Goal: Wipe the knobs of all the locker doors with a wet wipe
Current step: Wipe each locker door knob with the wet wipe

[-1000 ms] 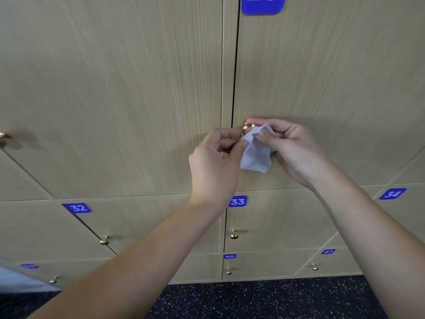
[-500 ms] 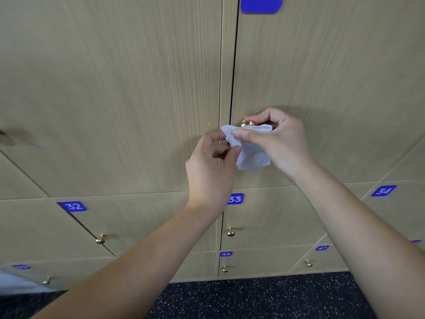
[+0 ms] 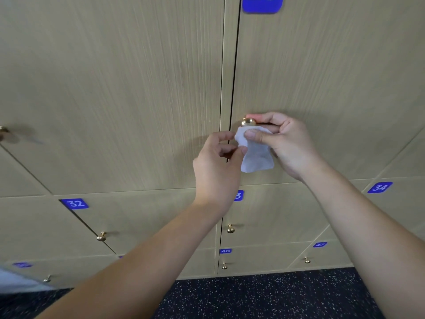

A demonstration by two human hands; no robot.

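Note:
A white wet wipe (image 3: 256, 155) hangs just below a round brass knob (image 3: 248, 122) on a tall wooden locker door (image 3: 322, 77). My right hand (image 3: 285, 143) pinches the wipe's top between thumb and fingers, with the index finger curled over the knob. My left hand (image 3: 218, 166) sits just left of the wipe, its thumb tip touching the wipe's left edge. The knob's top is bare and shiny; the wipe touches its underside.
More brass knobs sit on other doors: one at far left (image 3: 3, 131), below on door 32 (image 3: 101, 236), door 33 (image 3: 230, 229), and the bottom row (image 3: 224, 265) (image 3: 307, 260). A dark speckled floor (image 3: 253, 298) runs along the lockers' base.
The wipe has slid from over the knob to beneath it, uncovering the knob's top. My right hand shifted slightly right; my left hand stayed close by the wipe's edge.

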